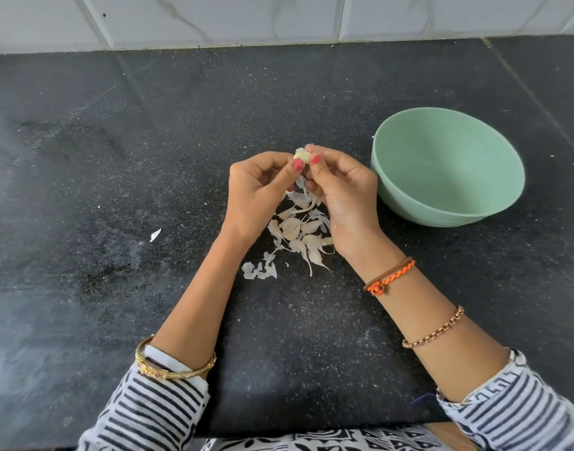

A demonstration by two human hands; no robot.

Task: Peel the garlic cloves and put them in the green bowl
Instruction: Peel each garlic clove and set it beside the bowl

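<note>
A pale garlic clove (pixel 302 155) is pinched between the fingertips of my left hand (pixel 259 193) and my right hand (pixel 342 193), held above the dark counter. A bit of skin sticks up from the clove's top. Below my hands lies a pile of unpeeled garlic cloves (pixel 298 229) mixed with papery skins (pixel 259 270). The green bowl (pixel 448 167) stands just right of my right hand; what I see of its inside holds nothing.
The black speckled countertop (pixel 116 157) runs back to a white marble-tiled wall (pixel 214 17). One stray piece of skin (pixel 155 235) lies left of the pile. Small flecks lie right of the bowl.
</note>
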